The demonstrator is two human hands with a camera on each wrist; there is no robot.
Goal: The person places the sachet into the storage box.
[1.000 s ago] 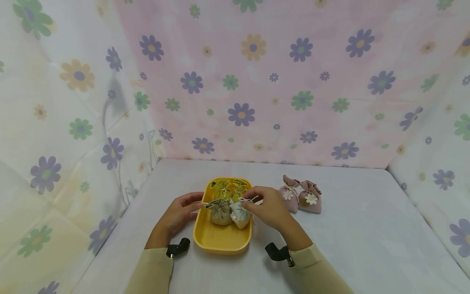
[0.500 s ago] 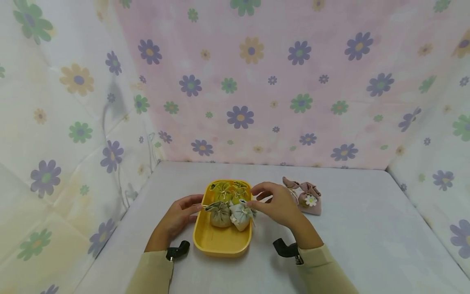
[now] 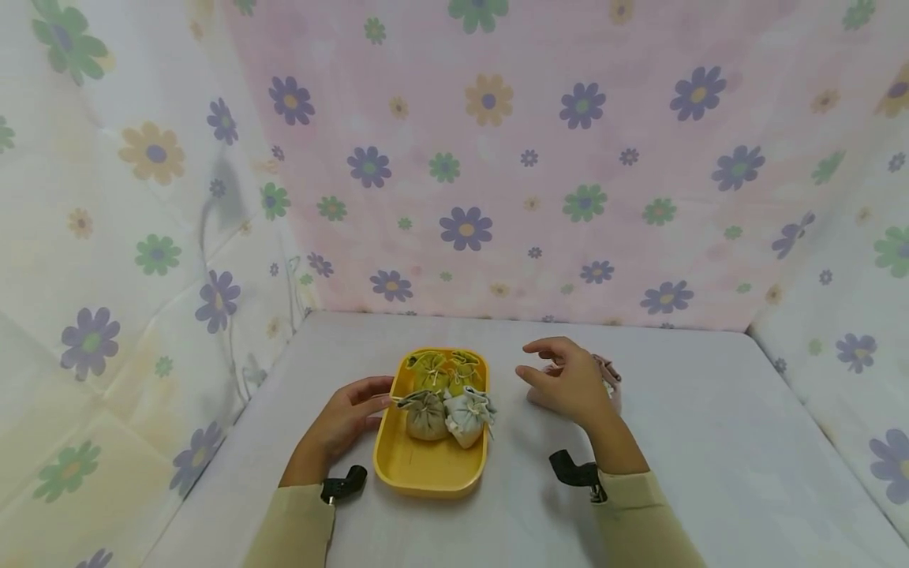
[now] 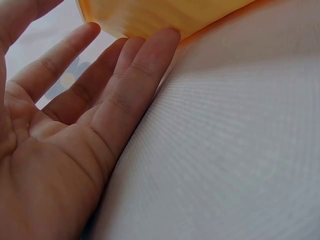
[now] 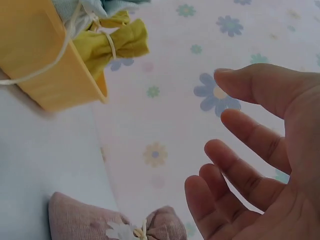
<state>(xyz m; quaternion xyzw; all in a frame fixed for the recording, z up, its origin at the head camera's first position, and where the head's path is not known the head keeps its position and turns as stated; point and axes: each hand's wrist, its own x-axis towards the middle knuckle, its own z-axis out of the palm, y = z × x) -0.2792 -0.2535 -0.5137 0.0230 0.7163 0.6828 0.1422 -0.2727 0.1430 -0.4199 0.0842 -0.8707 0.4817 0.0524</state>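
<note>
The work in hand looks like loading pouches into the tray (image 3: 429,467), with the right hand (image 3: 568,385) between pieces: it holds nothing, thumb spread from loosely bent fingers. The next move seems to call for lowering that hand and pinching one of the pink pouches (image 3: 609,369). These lie right of the tray, nearer the tabletop's (image 3: 710,442) back edge than its front, partly hidden behind the hand in the head view; the right wrist view shows one apart from the fingers. The left hand (image 3: 346,414) grips nothing, its extended fingertips against the tray's left side. Two green pouches (image 3: 429,372) sit at the tray's back edge, brown (image 3: 428,420) and pale blue (image 3: 465,420) ones before them.
</note>
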